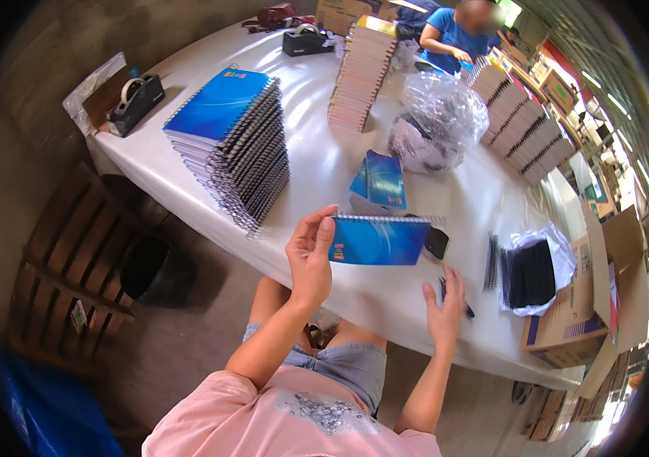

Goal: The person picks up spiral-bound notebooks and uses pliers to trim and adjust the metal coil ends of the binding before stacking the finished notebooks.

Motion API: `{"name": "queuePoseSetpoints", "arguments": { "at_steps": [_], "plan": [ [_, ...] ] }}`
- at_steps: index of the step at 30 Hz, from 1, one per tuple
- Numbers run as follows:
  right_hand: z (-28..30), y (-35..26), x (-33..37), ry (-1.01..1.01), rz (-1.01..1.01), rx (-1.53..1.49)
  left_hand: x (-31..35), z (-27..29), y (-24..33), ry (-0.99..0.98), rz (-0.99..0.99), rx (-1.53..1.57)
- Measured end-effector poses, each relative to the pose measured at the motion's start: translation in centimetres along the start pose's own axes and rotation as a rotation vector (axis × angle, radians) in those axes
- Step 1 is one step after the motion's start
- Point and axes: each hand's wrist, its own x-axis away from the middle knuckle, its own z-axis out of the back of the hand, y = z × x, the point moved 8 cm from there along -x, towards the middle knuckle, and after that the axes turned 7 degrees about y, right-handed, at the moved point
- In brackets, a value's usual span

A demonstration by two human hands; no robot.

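Observation:
A small blue-covered spiral notebook (380,241) is held up over the table's front edge. My left hand (311,255) grips its left end between thumb and fingers. Its wire coil runs along the top and sticks out past the right end. Low and to the right, my right hand (444,306) curls round a slim dark hand tool (469,311), mostly hidden by the fingers. A flat black object (436,243) lies just behind the notebook. Farther back sits a short pile of similar blue notebooks (384,181).
Tall notebook stacks stand left (225,145), behind (362,72) and right (522,122). Black coils (532,273) lie on plastic by an open carton (568,331). Tape dispensers (135,105) and a clear plastic bag (446,114) share the white table. A person in blue (454,38) works across it.

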Motion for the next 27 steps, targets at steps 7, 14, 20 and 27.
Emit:
{"name": "queuePoseSetpoints", "arguments": {
  "at_steps": [7,14,20,27],
  "plan": [
    [4.4,-13.5,-1.6,-0.144,0.012,-1.87,1.0,-0.8,10.0,-0.047,-0.46,-0.177],
    [12.1,-25.1,-7.5,-0.113,0.262,-1.961,-0.3,0.1,22.5,0.173,-1.065,-0.443],
    [12.6,-36.4,-13.3,-0.111,0.628,-1.388,-6.5,2.1,25.2,0.429,-1.061,-0.814],
    [6.1,-38.2,-14.2,-0.086,0.661,-1.242,-8.2,3.4,22.2,0.375,-1.114,-0.999]
  ]
}}
